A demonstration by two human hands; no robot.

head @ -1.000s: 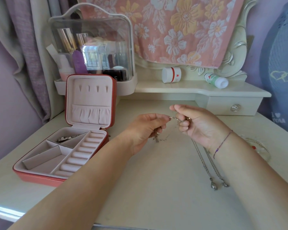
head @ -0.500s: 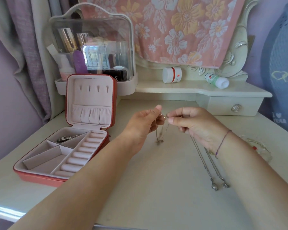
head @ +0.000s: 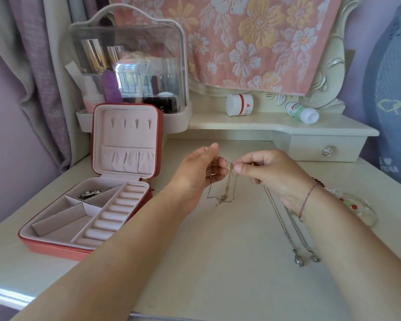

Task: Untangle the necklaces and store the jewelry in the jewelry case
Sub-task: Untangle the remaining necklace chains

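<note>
A thin tangled necklace chain (head: 227, 191) hangs above the cream dressing table between both hands. My left hand (head: 199, 172) pinches one strand of it, and my right hand (head: 264, 170) pinches it at the top, close to the left fingertips. Its lower loops and small charm touch the tabletop. Two silver chains with drop pendants (head: 296, 242) lie on the table under my right wrist. The red jewelry case (head: 56, 246) stands open at the left, with a silvery piece (head: 90, 193) in its back compartment.
A clear cosmetics organizer (head: 130, 66) stands behind the case. A white jar (head: 239, 104) and a small bottle (head: 302, 112) lie on the raised shelf. A beaded bracelet (head: 357, 205) lies at the right, and a drawer knob (head: 328, 151) faces me.
My hands have drawn slightly apart and the chain has dropped open into longer hanging loops that reach the table. My left fingers have shifted along a strand.
</note>
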